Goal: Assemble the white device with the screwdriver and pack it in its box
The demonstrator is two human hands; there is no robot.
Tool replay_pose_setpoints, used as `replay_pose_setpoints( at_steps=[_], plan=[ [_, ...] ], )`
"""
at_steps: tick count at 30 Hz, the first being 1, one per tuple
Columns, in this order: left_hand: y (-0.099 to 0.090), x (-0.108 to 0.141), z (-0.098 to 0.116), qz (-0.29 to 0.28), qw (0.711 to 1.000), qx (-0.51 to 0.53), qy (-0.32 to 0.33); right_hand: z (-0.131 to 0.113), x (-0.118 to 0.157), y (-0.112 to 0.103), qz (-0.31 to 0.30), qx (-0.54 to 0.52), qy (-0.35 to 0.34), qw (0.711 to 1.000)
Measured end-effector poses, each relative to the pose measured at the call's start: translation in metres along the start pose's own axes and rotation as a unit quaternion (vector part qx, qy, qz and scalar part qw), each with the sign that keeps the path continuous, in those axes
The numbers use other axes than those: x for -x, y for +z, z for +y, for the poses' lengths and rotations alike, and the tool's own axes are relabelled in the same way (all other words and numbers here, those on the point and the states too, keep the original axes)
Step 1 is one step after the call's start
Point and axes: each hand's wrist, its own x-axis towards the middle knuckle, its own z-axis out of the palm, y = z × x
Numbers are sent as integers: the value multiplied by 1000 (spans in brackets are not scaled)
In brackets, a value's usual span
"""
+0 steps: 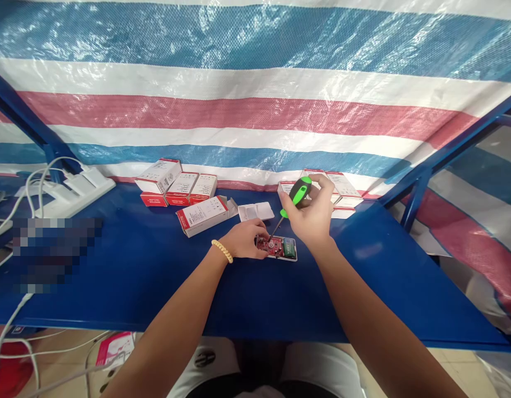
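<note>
My right hand (316, 213) is closed round a green and black screwdriver (300, 190), tilted with its shaft pointing down and left. The tip reaches the red circuit board (276, 246) of a small device in a white casing, which lies flat on the blue table (247, 298). A green-wrapped battery (288, 248) sits at the board's right end. My left hand (248, 239), with a beaded band at the wrist, grips the device's left end between thumb and fingers. Just behind lies a white plastic cover (256, 211). An opened red and white box (206, 214) rests behind my left hand.
Several red and white boxes (181, 185) stand at the back left, and more boxes (342, 188) at the back right. A white power strip (77, 190) with plugs and cables lies on the left. Striped sheeting (255, 116) hangs behind the table.
</note>
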Motion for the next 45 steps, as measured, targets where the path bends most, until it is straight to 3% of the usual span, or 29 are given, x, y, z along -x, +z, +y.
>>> replay_pose_setpoints(
  at_steps=[13,32,35,38,45],
  plan=[
    [-2,-1,3,-20,1000,8,-10,4,6,6,-12,20,-35,999],
    [0,-1,1,-21,1000,15,-4,1,7,1,-67,41,-18,997],
    [0,-1,0,-22,1000,18,-1,0,5,-2,-72,67,-32,995],
    [0,-1,-1,-23,1000,21,-1,-4,-3,-10,-117,80,-42,989],
    [-1,-1,-4,-34,999,6,4,-23,-34,-34,-183,120,-138,966]
  ],
)
